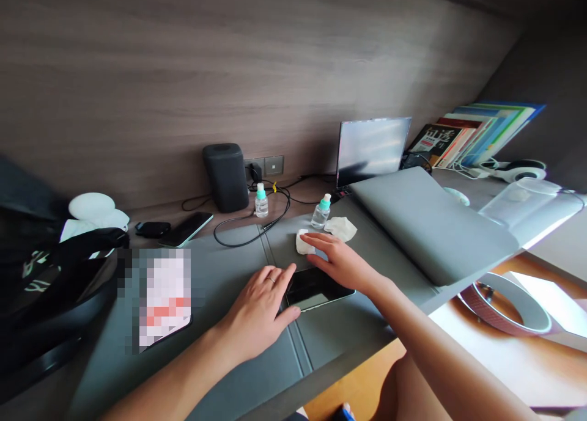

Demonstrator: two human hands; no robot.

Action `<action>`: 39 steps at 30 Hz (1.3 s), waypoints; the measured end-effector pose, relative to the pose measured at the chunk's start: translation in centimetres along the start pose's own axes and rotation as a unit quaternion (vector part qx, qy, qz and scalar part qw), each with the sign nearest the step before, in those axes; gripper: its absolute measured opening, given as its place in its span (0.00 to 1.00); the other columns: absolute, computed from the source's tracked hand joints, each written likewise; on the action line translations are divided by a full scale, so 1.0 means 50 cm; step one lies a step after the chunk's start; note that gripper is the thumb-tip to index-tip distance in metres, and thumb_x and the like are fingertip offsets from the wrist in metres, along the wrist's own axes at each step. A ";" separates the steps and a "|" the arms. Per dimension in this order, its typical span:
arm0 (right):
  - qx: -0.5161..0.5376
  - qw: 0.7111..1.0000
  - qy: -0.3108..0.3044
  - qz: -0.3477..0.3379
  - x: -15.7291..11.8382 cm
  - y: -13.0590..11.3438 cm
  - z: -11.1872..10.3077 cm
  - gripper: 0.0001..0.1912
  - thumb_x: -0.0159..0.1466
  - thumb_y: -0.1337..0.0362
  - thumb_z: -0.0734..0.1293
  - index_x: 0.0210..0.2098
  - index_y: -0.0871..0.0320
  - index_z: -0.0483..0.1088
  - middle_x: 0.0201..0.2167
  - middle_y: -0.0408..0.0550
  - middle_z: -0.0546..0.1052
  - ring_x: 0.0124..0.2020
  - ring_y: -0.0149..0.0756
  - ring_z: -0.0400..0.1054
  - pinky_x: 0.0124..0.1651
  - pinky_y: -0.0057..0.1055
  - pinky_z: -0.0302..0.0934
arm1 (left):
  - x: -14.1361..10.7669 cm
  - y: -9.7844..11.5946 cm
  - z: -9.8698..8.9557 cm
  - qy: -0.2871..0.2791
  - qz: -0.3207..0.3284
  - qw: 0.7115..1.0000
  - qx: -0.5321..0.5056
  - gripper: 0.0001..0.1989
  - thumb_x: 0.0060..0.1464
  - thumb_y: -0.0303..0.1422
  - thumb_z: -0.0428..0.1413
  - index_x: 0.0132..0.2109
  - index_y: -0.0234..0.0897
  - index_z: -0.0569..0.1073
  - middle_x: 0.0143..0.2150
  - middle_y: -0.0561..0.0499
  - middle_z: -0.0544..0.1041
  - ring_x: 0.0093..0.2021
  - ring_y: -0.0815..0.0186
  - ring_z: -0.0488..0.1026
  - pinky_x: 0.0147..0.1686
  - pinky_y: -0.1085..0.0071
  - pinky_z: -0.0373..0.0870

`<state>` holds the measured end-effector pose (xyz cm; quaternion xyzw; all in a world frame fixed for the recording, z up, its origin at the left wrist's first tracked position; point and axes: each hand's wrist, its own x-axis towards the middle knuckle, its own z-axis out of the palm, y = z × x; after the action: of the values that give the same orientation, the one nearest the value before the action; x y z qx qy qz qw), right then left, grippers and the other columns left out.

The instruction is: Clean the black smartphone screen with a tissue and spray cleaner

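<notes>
A dark phone or small tablet (316,291) lies screen up on the grey desk mat (229,265). My left hand (263,308) rests at its left end, thumb and fingers apart at the edge. Above its far right side is my right hand (337,259), fingers stretched out to the left, their tips at a crumpled white tissue (302,242). A second tissue (340,228) lies just behind that hand. Two small clear bottles with teal collars, one (321,212) near the tissues and another (261,202) farther left, stand upright.
A grey closed laptop (431,225) lies right, before an upright screen (373,151). Behind are a black speaker (225,176) and a looped cable (247,244). Another phone (187,228) and a black bag (59,305) are left; books (486,134) and a clear container (520,204) are right.
</notes>
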<state>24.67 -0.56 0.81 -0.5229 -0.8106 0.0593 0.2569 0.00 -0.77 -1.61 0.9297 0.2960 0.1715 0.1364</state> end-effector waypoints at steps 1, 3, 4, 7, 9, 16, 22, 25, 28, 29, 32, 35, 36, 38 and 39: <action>0.007 1.000 0.005 0.013 -0.013 -0.003 -0.001 0.21 0.69 0.61 0.62 0.61 0.56 0.67 0.58 0.56 0.72 0.58 0.44 0.68 0.59 0.46 0.63 | 0.000 0.000 0.000 -0.001 -0.002 1.000 0.002 0.33 0.62 0.37 0.54 0.69 0.37 0.51 0.60 0.40 0.70 0.60 0.51 0.64 0.58 0.52 0.64; 0.029 0.999 0.016 0.040 -0.043 -0.015 -0.007 0.19 0.71 0.61 0.60 0.59 0.54 0.69 0.55 0.53 0.75 0.54 0.41 0.70 0.57 0.42 0.65 | 0.002 0.000 0.000 -0.001 -0.006 1.000 0.001 0.35 0.61 0.38 0.55 0.69 0.35 0.51 0.59 0.38 0.70 0.59 0.50 0.65 0.59 0.51 0.63; 0.039 0.998 0.014 0.046 -0.055 -0.025 -0.010 0.17 0.71 0.61 0.60 0.57 0.53 0.70 0.52 0.52 0.76 0.52 0.40 0.71 0.55 0.40 0.66 | 0.002 0.000 0.000 0.000 -0.010 1.000 -0.003 0.36 0.60 0.39 0.57 0.69 0.34 0.51 0.59 0.38 0.70 0.59 0.50 0.65 0.59 0.51 0.63; 0.052 0.998 -0.022 0.018 -0.068 -0.062 -0.009 0.14 0.72 0.62 0.59 0.51 0.53 0.73 0.45 0.51 0.77 0.47 0.38 0.71 0.51 0.37 0.67 | 0.003 0.002 0.000 0.008 -0.025 0.999 -0.018 0.41 0.56 0.39 0.60 0.70 0.36 0.48 0.57 0.39 0.72 0.57 0.50 0.67 0.58 0.50 0.65; 0.044 0.998 -0.037 -0.011 -0.058 -0.086 0.005 0.14 0.72 0.61 0.59 0.50 0.54 0.74 0.42 0.50 0.77 0.46 0.39 0.70 0.49 0.37 0.66 | 0.001 0.004 0.002 0.018 -0.032 0.999 -0.024 0.43 0.56 0.38 0.60 0.70 0.39 0.45 0.57 0.40 0.71 0.58 0.49 0.67 0.58 0.49 0.65; -0.005 1.000 -0.023 -0.019 -0.025 -0.119 0.058 0.19 0.69 0.48 0.60 0.41 0.57 0.71 0.36 0.50 0.72 0.40 0.39 0.65 0.46 0.39 0.64 | -0.007 0.000 0.015 0.034 -0.030 0.999 -0.027 0.40 0.59 0.37 0.58 0.70 0.43 0.44 0.61 0.41 0.66 0.62 0.49 0.64 0.59 0.48 0.64; -0.057 0.998 -0.017 -0.019 -0.025 -0.128 0.070 0.23 0.69 0.44 0.56 0.37 0.58 0.67 0.36 0.50 0.70 0.38 0.39 0.64 0.46 0.41 0.63 | -0.006 -0.007 0.019 0.036 -0.024 0.999 -0.023 0.42 0.58 0.37 0.60 0.70 0.43 0.43 0.59 0.41 0.68 0.60 0.49 0.65 0.59 0.47 0.64; -0.071 0.997 -0.016 -0.025 -0.024 -0.131 0.078 0.24 0.70 0.44 0.54 0.37 0.58 0.66 0.36 0.50 0.70 0.37 0.39 0.63 0.47 0.41 0.63 | -0.003 -0.008 0.015 0.025 -0.026 0.999 -0.030 0.43 0.56 0.37 0.61 0.70 0.44 0.44 0.58 0.42 0.69 0.60 0.49 0.65 0.59 0.47 0.64; -0.078 0.997 -0.011 -0.027 -0.026 -0.130 0.085 0.25 0.70 0.43 0.53 0.38 0.58 0.66 0.37 0.51 0.70 0.37 0.40 0.64 0.47 0.42 0.63 | -0.001 -0.008 0.009 0.011 -0.026 0.999 -0.040 0.44 0.55 0.36 0.62 0.70 0.44 0.44 0.58 0.43 0.69 0.60 0.50 0.66 0.58 0.49 0.65; -0.080 0.996 -0.011 -0.026 -0.026 -0.129 0.087 0.25 0.70 0.43 0.53 0.38 0.58 0.66 0.37 0.51 0.71 0.38 0.40 0.64 0.47 0.42 0.63 | 0.000 -0.008 0.007 0.011 -0.026 0.999 -0.043 0.44 0.55 0.36 0.62 0.70 0.44 0.44 0.58 0.43 0.69 0.59 0.50 0.66 0.58 0.49 0.65; -0.086 0.996 -0.015 -0.025 -0.028 -0.127 0.090 0.26 0.70 0.42 0.53 0.38 0.59 0.66 0.37 0.52 0.71 0.38 0.40 0.64 0.47 0.42 0.63 | 0.001 -0.009 0.005 0.013 -0.026 0.998 -0.051 0.45 0.55 0.34 0.62 0.70 0.47 0.43 0.59 0.45 0.70 0.59 0.51 0.66 0.58 0.50 0.66; -0.084 0.996 -0.013 -0.024 -0.029 -0.126 0.091 0.27 0.70 0.42 0.52 0.38 0.59 0.65 0.38 0.52 0.71 0.39 0.40 0.64 0.48 0.41 0.62 | -0.001 -0.012 0.006 0.011 -0.023 0.998 -0.055 0.45 0.55 0.33 0.62 0.71 0.48 0.43 0.60 0.45 0.69 0.60 0.51 0.66 0.58 0.51 0.66; -0.083 0.996 -0.011 -0.024 -0.029 -0.126 0.092 0.27 0.70 0.42 0.52 0.38 0.59 0.65 0.38 0.52 0.70 0.38 0.40 0.64 0.48 0.41 0.62 | -0.002 -0.013 0.007 0.011 -0.025 0.998 -0.054 0.45 0.55 0.33 0.62 0.71 0.48 0.43 0.60 0.45 0.69 0.60 0.51 0.65 0.58 0.50 0.66; -0.077 0.997 -0.004 -0.024 -0.031 -0.125 0.092 0.27 0.69 0.41 0.51 0.38 0.59 0.65 0.37 0.51 0.70 0.38 0.40 0.64 0.47 0.41 0.62 | -0.004 -0.013 0.009 0.011 -0.030 0.998 -0.049 0.45 0.56 0.33 0.61 0.71 0.48 0.42 0.60 0.45 0.69 0.61 0.50 0.65 0.59 0.50 0.65; -0.075 0.997 -0.001 -0.025 -0.032 -0.125 0.093 0.27 0.69 0.41 0.51 0.38 0.58 0.65 0.37 0.51 0.70 0.38 0.40 0.63 0.47 0.41 0.62 | -0.005 -0.014 0.010 0.011 -0.033 0.998 -0.046 0.45 0.56 0.33 0.61 0.71 0.49 0.42 0.60 0.45 0.69 0.61 0.50 0.65 0.59 0.50 0.66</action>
<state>17.86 -3.93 -1.47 -0.5202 -0.8259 -0.0071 0.2173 -0.34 -0.46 -2.35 0.9102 0.3201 0.1905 0.1810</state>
